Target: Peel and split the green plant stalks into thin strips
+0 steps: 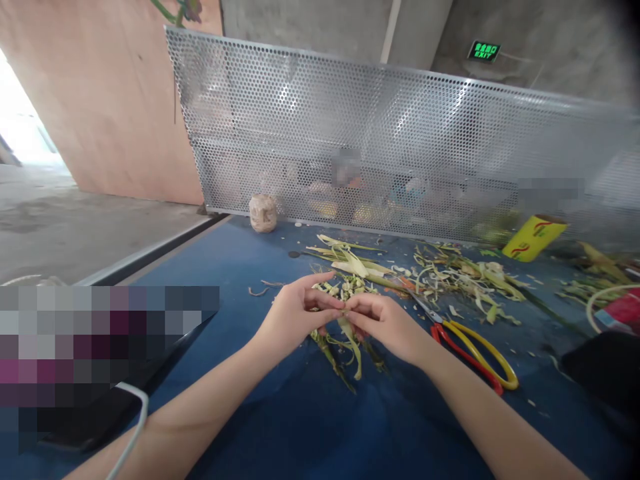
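Note:
My left hand (295, 310) and my right hand (387, 325) meet over the blue tabletop, thumbs and fingers pinched tip to tip. What sits between the fingertips is too small to make out. Right behind and beneath them lies a bunch of green and pale plant pieces (345, 287), partly covered by my fingers. From it a curled pale-green strip (357, 357) and a darker stalk (340, 370) stick out towards me. A pair of scissors with red and yellow handles (483, 353) lies to the right of my right hand, blades pointing away.
Behind the table stands a perforated metal screen (310, 120). Before it are a ball of twine (263, 213) and a yellow packet (535, 237). Long pale leaves (350, 257) and plant scraps (465, 273) litter the back. A dark object (607, 370) lies at the right edge.

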